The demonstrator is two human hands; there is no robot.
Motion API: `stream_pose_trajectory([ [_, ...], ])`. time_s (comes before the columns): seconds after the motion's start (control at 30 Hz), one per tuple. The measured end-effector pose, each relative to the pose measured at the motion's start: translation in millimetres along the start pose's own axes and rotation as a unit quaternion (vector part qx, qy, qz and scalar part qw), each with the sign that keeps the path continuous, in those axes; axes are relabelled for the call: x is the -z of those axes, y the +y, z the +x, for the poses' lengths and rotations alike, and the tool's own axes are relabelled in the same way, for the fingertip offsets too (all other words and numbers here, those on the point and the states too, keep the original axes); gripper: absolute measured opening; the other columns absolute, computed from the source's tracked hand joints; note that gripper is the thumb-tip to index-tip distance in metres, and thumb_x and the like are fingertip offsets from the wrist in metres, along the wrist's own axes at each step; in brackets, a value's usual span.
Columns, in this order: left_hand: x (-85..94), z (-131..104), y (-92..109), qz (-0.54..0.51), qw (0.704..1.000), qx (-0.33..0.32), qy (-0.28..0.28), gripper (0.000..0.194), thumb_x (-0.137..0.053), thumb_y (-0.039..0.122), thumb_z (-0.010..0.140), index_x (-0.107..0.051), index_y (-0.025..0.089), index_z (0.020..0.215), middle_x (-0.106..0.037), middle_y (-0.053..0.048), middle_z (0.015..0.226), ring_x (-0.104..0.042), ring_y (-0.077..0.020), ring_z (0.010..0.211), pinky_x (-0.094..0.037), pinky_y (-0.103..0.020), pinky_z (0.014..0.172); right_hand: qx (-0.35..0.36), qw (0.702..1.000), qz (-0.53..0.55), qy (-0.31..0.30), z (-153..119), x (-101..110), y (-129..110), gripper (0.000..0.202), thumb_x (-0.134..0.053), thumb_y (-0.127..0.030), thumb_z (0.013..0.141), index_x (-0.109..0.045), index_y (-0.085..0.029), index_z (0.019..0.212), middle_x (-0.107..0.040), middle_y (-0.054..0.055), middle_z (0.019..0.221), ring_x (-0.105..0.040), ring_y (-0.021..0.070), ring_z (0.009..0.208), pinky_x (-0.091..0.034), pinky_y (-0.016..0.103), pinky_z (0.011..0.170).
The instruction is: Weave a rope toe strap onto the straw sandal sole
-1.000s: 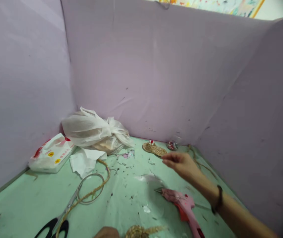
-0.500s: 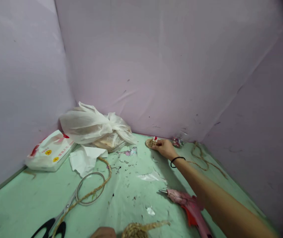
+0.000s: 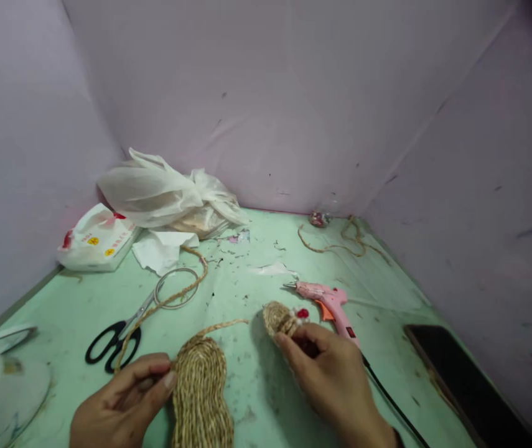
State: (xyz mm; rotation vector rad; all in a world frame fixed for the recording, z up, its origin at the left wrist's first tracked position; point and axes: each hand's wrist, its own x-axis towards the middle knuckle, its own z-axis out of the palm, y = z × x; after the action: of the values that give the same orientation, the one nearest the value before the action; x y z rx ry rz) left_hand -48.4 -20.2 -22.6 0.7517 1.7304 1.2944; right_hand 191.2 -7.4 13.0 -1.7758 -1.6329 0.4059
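Note:
My left hand (image 3: 123, 401) pinches the left edge of a larger coiled straw sole (image 3: 203, 392) between thumb and fingers. A loose cord end sticks out from the sole's top toward the right. Over the table to the right, my right hand (image 3: 333, 373) grips a small woven straw slipper (image 3: 277, 317), partly covered by the fingers. Red and white trim (image 3: 302, 313) shows on its right side. Just beyond that hand lies a pink hot glue gun (image 3: 322, 292), its nozzle pointing left and its black cord running toward me.
Black-handled scissors (image 3: 119, 337) lie at left, with a thin ring (image 3: 159, 303) and straw cord (image 3: 193, 287) across them. Behind are a tissue pack (image 3: 102, 242), crumpled paper (image 3: 156, 252) and a plastic bag (image 3: 167, 199). A bead jar (image 3: 319, 219) stands at the back; a dark phone-like slab (image 3: 462, 379) lies right.
My right hand has come back from the far edge of the table with the small slipper in it. The view has tilted down, so my left hand and the larger sole now show more fully.

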Motion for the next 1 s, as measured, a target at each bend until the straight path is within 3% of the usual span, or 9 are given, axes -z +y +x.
stream_pose_trajectory([
  [0.13, -5.1, -1, 9, 0.056, 0.996, 0.015, -0.062, 0.034, -0.079, 0.036, 0.039, -0.069, 0.016, 0.065, -0.071, -0.003, 0.064, -0.067, -0.0196, 0.061, -0.055, -0.019, 0.054, 0.049, 0.999, 0.011, 0.010, -30, -18, 17, 0.023, -0.052, -0.033, 0.079, -0.061, -0.018, 0.063, -0.059, 0.001, 0.057, -0.053, 0.0124, 0.049, -0.041, 0.021, 0.046],
  [0.3, -16.8, -4, 20, 0.108, 0.987, 0.011, -0.119, 0.027, -0.075, 0.036, 0.047, -0.067, 0.016, 0.064, -0.069, -0.002, 0.060, -0.065, -0.0185, 0.059, -0.053, -0.021, 0.054, 0.052, 0.997, 0.037, -0.035, -22, -12, 19, 0.024, -0.054, -0.033, 0.078, -0.058, -0.019, 0.059, -0.054, -0.001, 0.053, -0.050, 0.0120, 0.046, -0.038, 0.022, 0.044],
  [0.47, -17.6, 0, 28, 0.202, 0.968, -0.022, -0.145, 0.019, -0.068, 0.037, 0.055, -0.066, 0.019, 0.059, -0.064, 0.000, 0.057, -0.059, -0.0152, 0.054, -0.047, -0.020, 0.050, 0.081, 0.995, -0.017, -0.064, -20, -9, 23, 0.016, -0.057, -0.031, 0.077, -0.062, -0.020, 0.066, -0.060, 0.001, 0.061, -0.057, 0.0160, 0.057, -0.041, 0.024, 0.050],
  [0.63, -17.7, 12, 33, 0.268, 0.942, -0.056, -0.196, 0.016, -0.064, 0.036, 0.059, -0.066, 0.020, 0.058, -0.061, 0.001, 0.054, -0.054, -0.0139, 0.052, -0.043, -0.020, 0.051, 0.064, 0.994, 0.007, -0.083, -22, -9, 25, 0.017, -0.054, -0.030, 0.078, -0.061, -0.020, 0.067, -0.058, 0.001, 0.061, -0.055, 0.0153, 0.057, -0.041, 0.024, 0.050],
  [0.83, -25.2, 19, 35, 0.261, 0.942, -0.076, -0.196, 0.015, -0.062, 0.033, 0.059, -0.066, 0.018, 0.060, -0.058, 0.002, 0.051, -0.051, -0.0126, 0.048, -0.041, -0.020, 0.048, 0.081, 0.993, 0.010, -0.084, -24, -10, 26, 0.012, -0.054, -0.027, 0.079, -0.060, -0.019, 0.073, -0.060, 0.003, 0.068, -0.057, 0.0156, 0.062, -0.045, 0.024, 0.054],
  [1.0, -41.3, 26, 45, 0.277, 0.933, -0.075, -0.217, 0.014, -0.060, 0.030, 0.058, -0.066, 0.017, 0.061, -0.059, 0.001, 0.051, -0.053, -0.0143, 0.051, -0.042, -0.022, 0.051, 0.126, 0.987, -0.038, -0.088, -25, -10, 26, 0.015, -0.052, -0.026, 0.079, -0.060, -0.020, 0.068, -0.059, 0.005, 0.070, -0.058, 0.0161, 0.062, -0.045, 0.023, 0.051],
])
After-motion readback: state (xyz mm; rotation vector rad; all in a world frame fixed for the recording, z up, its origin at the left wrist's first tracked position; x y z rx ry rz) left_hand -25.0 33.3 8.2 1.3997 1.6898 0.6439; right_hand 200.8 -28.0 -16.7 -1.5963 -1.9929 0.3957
